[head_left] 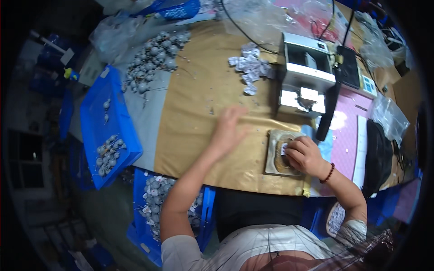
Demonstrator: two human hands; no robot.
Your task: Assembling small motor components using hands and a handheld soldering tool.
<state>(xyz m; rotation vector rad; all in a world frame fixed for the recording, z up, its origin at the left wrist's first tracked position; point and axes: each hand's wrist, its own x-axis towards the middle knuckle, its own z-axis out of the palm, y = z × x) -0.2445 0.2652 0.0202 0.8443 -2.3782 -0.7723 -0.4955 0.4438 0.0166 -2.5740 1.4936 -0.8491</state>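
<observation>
My left hand hovers, smeared by motion, over the gold-brown cloth that covers the table. Its thumb looks apart from the fingers, and no object shows in it. On the right, my right hand is closed, its fingertips pressed together at a small white paper label. The label is over a square grey dish with a brown, sponge-like pad inside. My palm hides the right part of the dish.
Grey round balls with wires are heaped at the back left. A blue tray and a lower blue crate hold more. Crumpled white labels lie beside a silver-and-black machine. A black bag rests at right.
</observation>
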